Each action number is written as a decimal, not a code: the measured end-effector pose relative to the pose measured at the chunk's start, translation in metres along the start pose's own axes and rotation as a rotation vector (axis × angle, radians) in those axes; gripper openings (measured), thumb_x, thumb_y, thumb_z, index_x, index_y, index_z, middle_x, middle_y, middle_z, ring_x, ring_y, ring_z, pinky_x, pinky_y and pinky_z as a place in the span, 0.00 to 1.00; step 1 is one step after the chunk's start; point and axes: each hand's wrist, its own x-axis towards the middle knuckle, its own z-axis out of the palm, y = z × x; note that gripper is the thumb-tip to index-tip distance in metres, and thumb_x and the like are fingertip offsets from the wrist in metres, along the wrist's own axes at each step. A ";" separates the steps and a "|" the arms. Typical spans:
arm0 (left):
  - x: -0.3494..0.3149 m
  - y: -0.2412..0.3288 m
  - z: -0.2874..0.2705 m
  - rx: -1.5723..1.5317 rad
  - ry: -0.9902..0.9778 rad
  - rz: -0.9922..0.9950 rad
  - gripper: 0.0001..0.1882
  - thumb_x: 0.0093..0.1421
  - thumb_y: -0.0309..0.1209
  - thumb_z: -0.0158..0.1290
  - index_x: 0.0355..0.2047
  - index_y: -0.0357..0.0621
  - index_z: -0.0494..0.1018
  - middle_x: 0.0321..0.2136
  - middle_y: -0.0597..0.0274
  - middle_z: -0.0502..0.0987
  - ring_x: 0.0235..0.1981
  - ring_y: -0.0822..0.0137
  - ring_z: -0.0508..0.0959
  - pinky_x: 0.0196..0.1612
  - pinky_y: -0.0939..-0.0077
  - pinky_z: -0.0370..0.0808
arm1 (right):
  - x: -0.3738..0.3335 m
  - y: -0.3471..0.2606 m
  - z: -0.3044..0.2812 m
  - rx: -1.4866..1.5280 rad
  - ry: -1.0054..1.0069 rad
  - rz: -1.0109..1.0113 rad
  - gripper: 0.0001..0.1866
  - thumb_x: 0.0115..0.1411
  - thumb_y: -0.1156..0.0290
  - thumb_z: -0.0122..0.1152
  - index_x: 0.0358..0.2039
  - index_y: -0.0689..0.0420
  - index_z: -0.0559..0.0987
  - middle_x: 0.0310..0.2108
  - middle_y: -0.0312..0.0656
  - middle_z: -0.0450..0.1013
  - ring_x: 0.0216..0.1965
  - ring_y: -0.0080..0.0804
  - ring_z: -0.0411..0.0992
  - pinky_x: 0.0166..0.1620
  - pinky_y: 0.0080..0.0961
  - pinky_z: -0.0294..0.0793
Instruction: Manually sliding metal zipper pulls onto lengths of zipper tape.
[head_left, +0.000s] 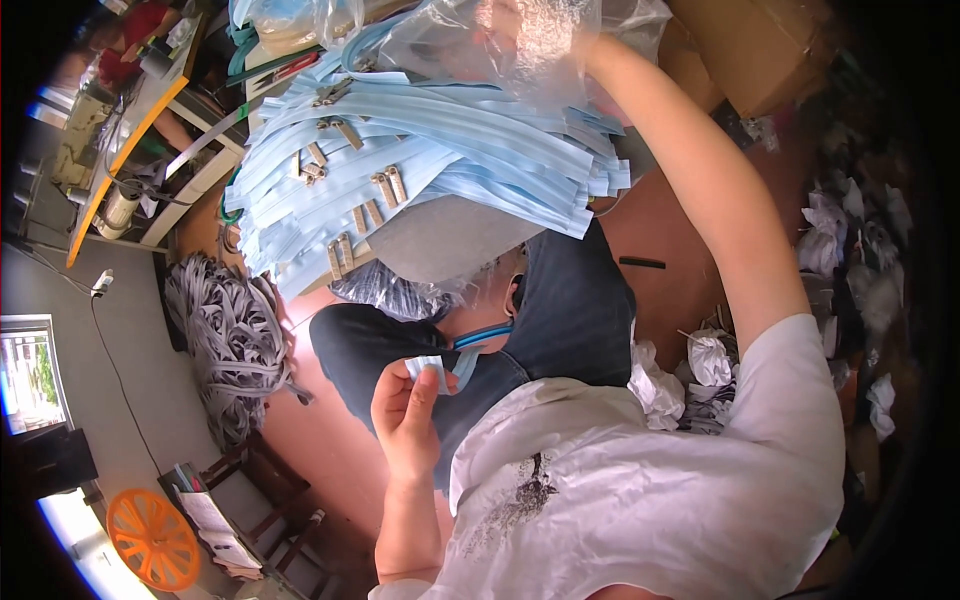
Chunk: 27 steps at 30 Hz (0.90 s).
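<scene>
My left hand is raised over my lap, thumb and fingers pinching a light blue zipper strip that loops back toward my leg. At the far side my right arm stretches out, and my right hand is at a crinkled clear plastic bag. The plastic covers its fingers, so their grip is hidden. Between the two hands lies a wide, fanned pile of light blue zipper strips on a grey surface. Several small metal-looking pieces rest on the pile.
A heap of grey strips lies on the floor to the left. Crumpled white paper is at the right, near a cardboard box. An orange-edged workbench stands far left; an orange wheel-like object is near left.
</scene>
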 end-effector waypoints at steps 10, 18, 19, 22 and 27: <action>-0.012 -0.008 0.008 0.013 -0.019 0.002 0.06 0.65 0.27 0.51 0.38 0.36 0.70 0.31 0.57 0.78 0.32 0.69 0.75 0.42 0.75 0.71 | -0.098 -0.106 -0.100 0.700 -0.058 0.630 0.10 0.61 0.66 0.57 0.42 0.53 0.75 0.33 0.42 0.76 0.32 0.44 0.75 0.30 0.39 0.73; -0.018 -0.012 0.005 0.027 -0.007 0.004 0.06 0.65 0.27 0.52 0.38 0.36 0.70 0.30 0.57 0.78 0.31 0.69 0.75 0.41 0.74 0.71 | -0.207 -0.170 -0.070 1.606 0.327 0.772 0.15 0.68 0.59 0.51 0.44 0.57 0.75 0.35 0.38 0.74 0.28 0.15 0.67 0.25 0.12 0.63; -0.018 -0.012 0.008 0.033 0.001 -0.004 0.06 0.65 0.27 0.52 0.38 0.36 0.70 0.30 0.57 0.78 0.31 0.69 0.75 0.41 0.74 0.71 | -0.215 -0.183 -0.057 1.651 0.316 0.793 0.16 0.69 0.58 0.49 0.45 0.57 0.74 0.36 0.39 0.74 0.28 0.16 0.67 0.24 0.12 0.63; -0.016 -0.008 0.014 0.070 0.001 0.004 0.05 0.66 0.27 0.48 0.37 0.37 0.70 0.30 0.58 0.77 0.31 0.69 0.75 0.38 0.74 0.71 | -0.228 -0.221 -0.033 1.814 0.199 0.801 0.17 0.69 0.55 0.48 0.41 0.57 0.75 0.37 0.38 0.73 0.29 0.17 0.69 0.24 0.13 0.61; -0.019 -0.001 0.024 0.105 -0.022 0.013 0.07 0.66 0.27 0.49 0.39 0.35 0.70 0.30 0.55 0.77 0.30 0.68 0.75 0.38 0.73 0.72 | -0.228 -0.252 -0.005 1.868 -0.095 0.758 0.18 0.66 0.53 0.51 0.39 0.57 0.73 0.36 0.44 0.71 0.19 0.16 0.63 0.20 0.10 0.59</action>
